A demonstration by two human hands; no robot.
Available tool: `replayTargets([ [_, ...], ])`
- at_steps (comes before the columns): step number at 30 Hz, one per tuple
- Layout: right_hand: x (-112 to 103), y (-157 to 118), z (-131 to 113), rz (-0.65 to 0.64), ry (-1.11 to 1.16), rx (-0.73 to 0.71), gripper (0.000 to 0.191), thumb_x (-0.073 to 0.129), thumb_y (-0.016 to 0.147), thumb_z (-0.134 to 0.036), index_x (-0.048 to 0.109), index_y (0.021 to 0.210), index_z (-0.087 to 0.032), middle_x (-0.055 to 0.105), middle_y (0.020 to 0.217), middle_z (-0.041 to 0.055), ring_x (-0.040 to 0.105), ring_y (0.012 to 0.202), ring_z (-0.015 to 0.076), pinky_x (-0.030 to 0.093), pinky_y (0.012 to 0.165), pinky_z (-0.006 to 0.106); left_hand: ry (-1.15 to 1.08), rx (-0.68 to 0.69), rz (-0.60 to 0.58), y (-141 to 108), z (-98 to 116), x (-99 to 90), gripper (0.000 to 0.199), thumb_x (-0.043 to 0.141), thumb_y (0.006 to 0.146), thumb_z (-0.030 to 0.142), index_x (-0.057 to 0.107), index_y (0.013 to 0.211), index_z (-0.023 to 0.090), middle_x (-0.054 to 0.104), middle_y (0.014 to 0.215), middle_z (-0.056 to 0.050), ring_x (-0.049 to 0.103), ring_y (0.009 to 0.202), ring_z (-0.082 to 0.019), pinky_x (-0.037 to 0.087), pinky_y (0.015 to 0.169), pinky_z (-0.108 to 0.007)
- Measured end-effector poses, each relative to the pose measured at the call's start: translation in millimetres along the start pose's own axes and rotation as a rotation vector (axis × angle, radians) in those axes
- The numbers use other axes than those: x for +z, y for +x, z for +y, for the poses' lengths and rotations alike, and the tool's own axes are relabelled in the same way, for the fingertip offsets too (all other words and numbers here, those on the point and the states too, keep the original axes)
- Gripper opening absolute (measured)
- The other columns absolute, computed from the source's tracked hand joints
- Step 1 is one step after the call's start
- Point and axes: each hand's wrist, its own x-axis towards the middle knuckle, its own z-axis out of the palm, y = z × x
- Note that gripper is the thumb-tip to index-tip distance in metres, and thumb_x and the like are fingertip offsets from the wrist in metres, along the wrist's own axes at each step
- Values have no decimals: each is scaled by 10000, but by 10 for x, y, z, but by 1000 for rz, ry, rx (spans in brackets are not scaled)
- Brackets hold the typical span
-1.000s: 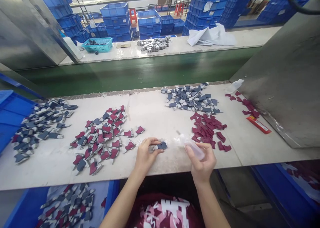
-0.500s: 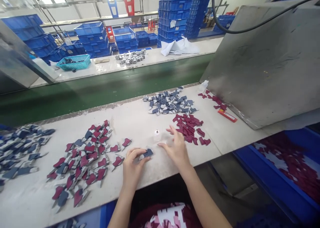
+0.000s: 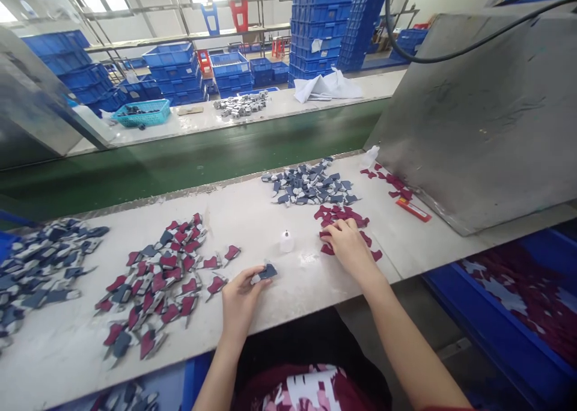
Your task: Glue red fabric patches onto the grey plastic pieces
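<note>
From your head camera, your right hand [image 3: 349,247] has moved off the small plastic bottle [image 3: 286,241] and come down onto the pile of red pieces [image 3: 342,216]. The bottle now stands upright by itself on the white surface [image 3: 252,219], between your two hands and touching neither. Your right grip is narrow, with the fingers curled and pressed into the pile. The hand covers what lies beneath it, so you can't tell whether it has closed on a single piece.

Your left hand [image 3: 241,303] keeps its narrow pinch on a dark blue piece [image 3: 268,272], which sits at the tips of your thumb and fingers, just right of the mixed heap of red and grey pieces [image 3: 155,279]. So the change leaves one hand on the red pile and the other on the dark piece.

A grey-blue pile [image 3: 309,184] lies just behind the red one, and another grey heap [image 3: 45,261] lies at far left. A blue crate [image 3: 496,333] at lower right holds more red pieces.
</note>
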Motion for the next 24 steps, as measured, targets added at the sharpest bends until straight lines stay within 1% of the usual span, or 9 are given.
replayTargets([
  [3, -151, -69, -121, 58, 136, 39, 357, 493, 974, -414, 726, 787, -218, 670, 808, 98, 573, 788, 255, 497, 681, 393, -111, -64, 31, -52, 54, 50, 217, 820, 639, 247, 770, 838, 178, 811, 864, -66, 777, 864, -276, 647, 770, -341],
  [5, -299, -177, -320, 90, 361, 138, 317, 585, 918, -481, 720, 805, -218, 686, 789, 64, 609, 707, 216, 518, 647, 362, -177, -90, 56, -87, 100, 91, 244, 853, 602, 262, 766, 808, 166, 810, 838, -74, 779, 848, -286, 654, 740, -340],
  [8, -479, -390, -733, -40, 758, 275, 259, 727, 817, -459, 721, 828, -199, 702, 748, 36, 661, 667, 186, 567, 636, 313, -226, -108, 76, -148, 196, 144, 280, 883, 573, 270, 760, 797, 158, 809, 823, -78, 780, 840, -292, 659, 731, -341],
  [9, -508, -458, -873, -80, 868, 298, 263, 743, 804, -438, 731, 907, -197, 712, 766, 36, 676, 676, 183, 580, 639, 304, -232, -107, 79, -172, 232, 160, 281, 885, 576, 267, 761, 804, 159, 810, 826, -76, 781, 838, -290, 660, 740, -341],
  [11, -517, -567, -1116, -47, 1011, 392, 339, 764, 780, -418, 736, 1040, -202, 713, 746, 25, 682, 648, 176, 592, 617, 294, -239, -87, 83, -227, 302, 191, 264, 877, 599, 263, 768, 819, 165, 812, 836, -68, 783, 827, -281, 663, 750, -337],
  [13, -488, -628, -1287, -31, 1113, 485, 273, 745, 799, -422, 760, 955, -199, 740, 769, 47, 711, 675, 190, 611, 642, 301, -247, -50, 85, -283, 351, 220, 230, 860, 635, 265, 777, 830, 173, 813, 836, -56, 785, 802, -270, 668, 738, -325],
  [18, -481, -660, -1472, 55, 1143, 635, 271, 764, 778, -442, 750, 839, -179, 752, 726, 65, 714, 619, 201, 608, 587, 293, -182, 36, 80, -372, 363, 255, 214, 826, 707, 309, 797, 884, 192, 814, 860, -48, 787, 794, -263, 674, 742, -322],
  [20, -516, -665, -1502, 87, 1093, 604, 260, 748, 795, -439, 742, 789, -179, 735, 689, 55, 689, 586, 184, 577, 548, 271, -145, 48, 70, -388, 348, 257, 235, 815, 726, 334, 804, 918, 199, 814, 888, -52, 786, 811, -266, 672, 759, -328],
  [24, -562, -682, -1518, 165, 956, 428, 203, 702, 852, -373, 735, 742, -205, 697, 702, 29, 609, 592, 142, 497, 518, 239, -164, 72, 60, -417, 335, 271, 228, 823, 726, 318, 809, 927, 211, 814, 887, -43, 787, 785, -258, 672, 751, -317],
])
